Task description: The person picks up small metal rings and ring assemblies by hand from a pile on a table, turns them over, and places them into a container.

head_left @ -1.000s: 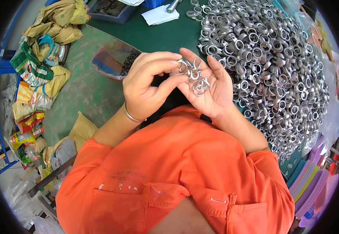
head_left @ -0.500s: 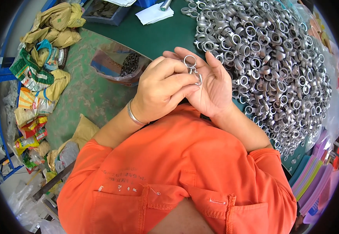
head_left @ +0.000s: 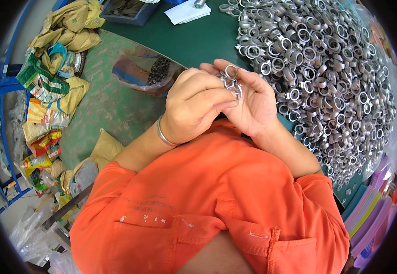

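Observation:
Small silvery metal rings (head_left: 229,83) with short side lugs are bunched between my two hands in front of my chest. My left hand (head_left: 191,102), with a metal bangle at its wrist, pinches at one of them with thumb and fingertips closed. Palm up, my right hand (head_left: 255,107) is cupped under and behind the rings, its fingers partly curled around them. The left fingers hide part of the bunch, so its full number cannot be made out. A large heap of similar metal rings (head_left: 326,82) covers the table beyond my right hand.
A clear plastic bag (head_left: 136,80) with dark small parts sits left of my hands. A grey-blue bin (head_left: 127,20) and folded white paper (head_left: 187,13) lie at the back of the green table (head_left: 194,43). Crumpled sacks (head_left: 47,86) line the left; coloured plastic sheets (head_left: 367,219) stand at right.
My right fingers have curled in from a more spread pose. More rings now show bunched between the hands. The whole view has shifted slightly.

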Motion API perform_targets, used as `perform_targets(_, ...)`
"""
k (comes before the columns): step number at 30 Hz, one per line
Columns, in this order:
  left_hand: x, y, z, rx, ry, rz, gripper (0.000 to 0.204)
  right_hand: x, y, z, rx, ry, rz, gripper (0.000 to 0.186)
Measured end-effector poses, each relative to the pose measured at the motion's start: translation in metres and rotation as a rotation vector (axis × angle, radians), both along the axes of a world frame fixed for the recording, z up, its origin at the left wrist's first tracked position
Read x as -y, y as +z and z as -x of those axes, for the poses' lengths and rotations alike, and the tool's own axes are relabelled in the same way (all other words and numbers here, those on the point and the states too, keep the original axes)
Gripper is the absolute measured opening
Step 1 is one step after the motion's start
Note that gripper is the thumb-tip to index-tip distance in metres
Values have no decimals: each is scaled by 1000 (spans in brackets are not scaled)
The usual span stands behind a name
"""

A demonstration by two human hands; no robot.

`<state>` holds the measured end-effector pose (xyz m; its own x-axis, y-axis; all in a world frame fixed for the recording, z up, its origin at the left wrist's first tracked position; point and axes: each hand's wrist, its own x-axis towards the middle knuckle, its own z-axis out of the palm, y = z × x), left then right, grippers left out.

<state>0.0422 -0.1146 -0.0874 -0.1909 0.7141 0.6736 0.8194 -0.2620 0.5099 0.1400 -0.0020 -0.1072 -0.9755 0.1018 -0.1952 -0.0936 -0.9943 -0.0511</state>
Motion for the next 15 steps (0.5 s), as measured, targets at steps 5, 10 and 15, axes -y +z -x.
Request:
perform_targets(5, -5, -1, 5, 101, 20, -17, 16, 5, -2, 1, 142, -48, -89, 32)
perform_targets(10, -4, -2, 1, 179, 92, -1, 13, 12, -4, -3, 90, -187, -564, 28)
perform_targets(15, -2, -5, 3, 713, 54, 108, 9, 9, -4, -1, 112, -135, -526, 26)
